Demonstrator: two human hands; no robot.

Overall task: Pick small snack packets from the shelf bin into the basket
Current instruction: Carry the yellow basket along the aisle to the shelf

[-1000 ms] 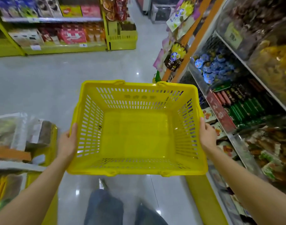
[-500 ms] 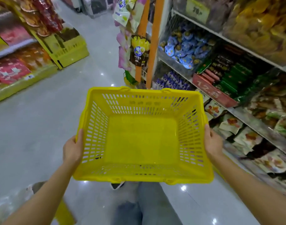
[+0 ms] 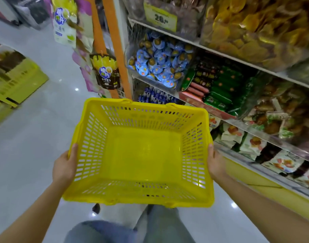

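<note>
I hold an empty yellow plastic basket (image 3: 194, 113) out in front of me at waist height. My left hand (image 3: 64, 165) grips its left wall with the thumb on the rim. My right hand (image 3: 215, 163) grips the right wall the same way. Beyond the basket's far edge, a wire shelf bin (image 3: 132, 42) holds a heap of small blue snack packets (image 3: 160, 62). A lower bin below it holds small dark-blue packets (image 3: 153, 97), partly hidden by the basket.
The shelf unit on the right carries green and red packets (image 3: 218, 85), wrapped sweets (image 3: 281, 111) and white fruit-print bags (image 3: 252, 142). An orange upright (image 3: 118, 50) hangs snack bags (image 3: 106, 72). A yellow display stand (image 3: 18, 81) is at left across the grey floor.
My view has turned right and moved closer to the shelf, so the blue packet bin now sits just above the basket. Both hands keep the same hold on the basket.
</note>
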